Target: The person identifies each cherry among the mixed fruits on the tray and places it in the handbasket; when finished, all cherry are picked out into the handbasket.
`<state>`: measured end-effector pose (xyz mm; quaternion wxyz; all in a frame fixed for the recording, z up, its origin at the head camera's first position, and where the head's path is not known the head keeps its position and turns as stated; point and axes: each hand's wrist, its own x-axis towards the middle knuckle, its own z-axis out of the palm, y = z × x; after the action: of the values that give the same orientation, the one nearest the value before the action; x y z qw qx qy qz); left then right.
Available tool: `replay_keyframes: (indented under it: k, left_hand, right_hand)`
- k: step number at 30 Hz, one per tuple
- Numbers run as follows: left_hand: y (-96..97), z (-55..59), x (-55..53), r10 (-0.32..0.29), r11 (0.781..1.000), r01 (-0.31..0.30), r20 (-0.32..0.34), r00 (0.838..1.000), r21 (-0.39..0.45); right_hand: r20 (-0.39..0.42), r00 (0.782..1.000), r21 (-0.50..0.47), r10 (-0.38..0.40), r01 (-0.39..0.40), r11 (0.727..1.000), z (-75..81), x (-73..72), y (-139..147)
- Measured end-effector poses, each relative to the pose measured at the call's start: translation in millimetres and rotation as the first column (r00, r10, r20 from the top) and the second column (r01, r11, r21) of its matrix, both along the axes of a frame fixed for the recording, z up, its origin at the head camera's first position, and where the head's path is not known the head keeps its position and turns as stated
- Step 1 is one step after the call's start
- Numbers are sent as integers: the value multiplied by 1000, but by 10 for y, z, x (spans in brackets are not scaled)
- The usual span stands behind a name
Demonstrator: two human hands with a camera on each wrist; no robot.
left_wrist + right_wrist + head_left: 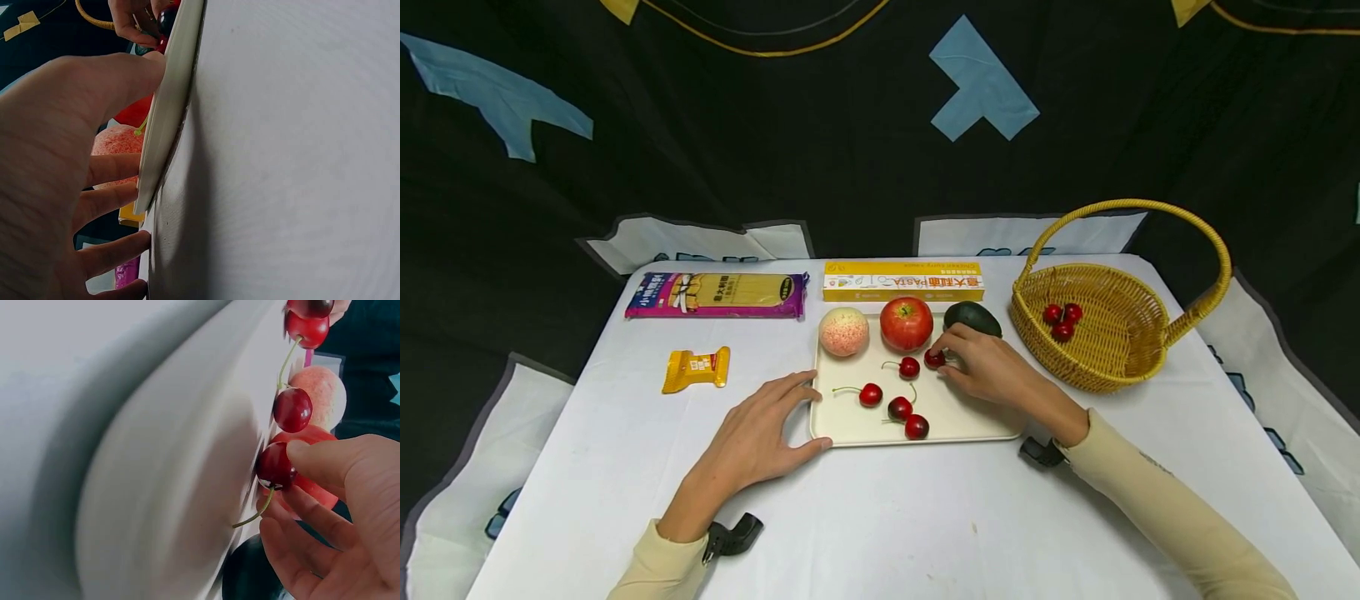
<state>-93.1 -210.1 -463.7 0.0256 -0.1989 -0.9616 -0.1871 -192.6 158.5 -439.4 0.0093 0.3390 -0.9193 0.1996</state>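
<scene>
My right hand [988, 368] pinches a dark red cherry [275, 465] between thumb and fingers at the tray's right half; its green stem points down toward the tray. My left hand [760, 429] lies spread at the left end of the cream tray [970, 421], thumb and fingertips touching its rim. On the tray sit several other cherries, among them one in the middle [909, 367] and one near the front rim [917, 427]. A peach [844, 332], a red apple [906, 323] and a dark green avocado [972, 317] line the tray's back side.
To the right stands a yellow wicker basket [1123, 333] with a tall handle and 3 cherries [1063, 322] inside. Behind the tray lies a yellow pasta box [902, 282]. A purple noodle pack [718, 296] and a small orange packet [696, 369] lie at the left.
</scene>
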Motion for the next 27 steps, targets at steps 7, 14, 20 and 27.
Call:
replay_keyframes:
  k: [7,14,20,27]
  left_hand:
    - [7,6,0,1,1000,-1,6,1000,2]
    - [11,11,1,1,1000,-1,-2,1000,1]
    - [0,3,3,0,1000,0,-8,1000,3]
    - [2,-3,4,-3,1000,3,-10,1000,6]
  right_hand:
    - [-22,999,-11,35,-36,999,10,18,12]
    - [-16,999,38,29,-29,999,19,60,43]
    - [8,1000,59,21,-21,998,33,105,89]
    - [-38,999,64,-12,14,998,109,154,199]
